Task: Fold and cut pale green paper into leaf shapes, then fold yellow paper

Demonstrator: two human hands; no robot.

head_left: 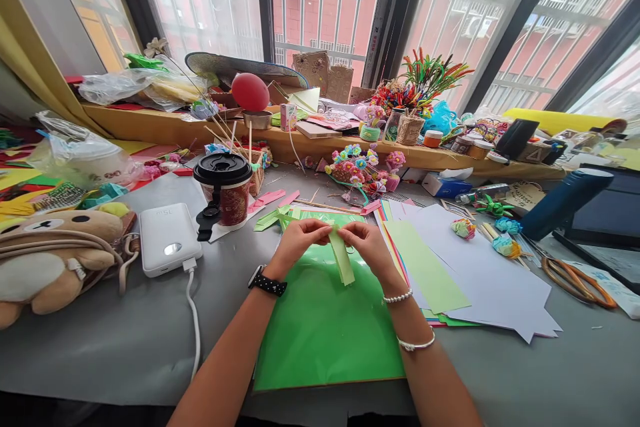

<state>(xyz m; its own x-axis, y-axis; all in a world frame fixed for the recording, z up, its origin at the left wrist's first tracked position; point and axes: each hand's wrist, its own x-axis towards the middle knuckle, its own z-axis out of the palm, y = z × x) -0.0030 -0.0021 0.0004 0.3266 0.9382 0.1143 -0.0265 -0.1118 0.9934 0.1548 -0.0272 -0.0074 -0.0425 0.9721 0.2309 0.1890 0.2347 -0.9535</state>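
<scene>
Both hands meet over a bright green sheet (pixel 330 327) in the middle of the desk. A folded light-green paper strip (pixel 342 265) hangs from between them, its lower end pointing toward me. My left hand (pixel 304 240) pinches the strip's upper part from the left, thumb and finger together. From the right, my right hand (pixel 367 245) grips the same part close by. Folded light-green paper pieces (pixel 273 217) lie just past my left hand, beside pink folded paper (pixel 267 200). The fingers partly cover the upper end of the strip.
Left stand a lidded paper cup (pixel 233 203), a white power bank (pixel 170 240) with a cable, and a plush bear (pixel 60 260). On the right lie white paper sheets (pixel 490 267), a light-green sheet (pixel 425 260), scissors (pixel 575 280) and a dark blue bottle (pixel 565 203). Craft flowers (pixel 357 170) sit behind.
</scene>
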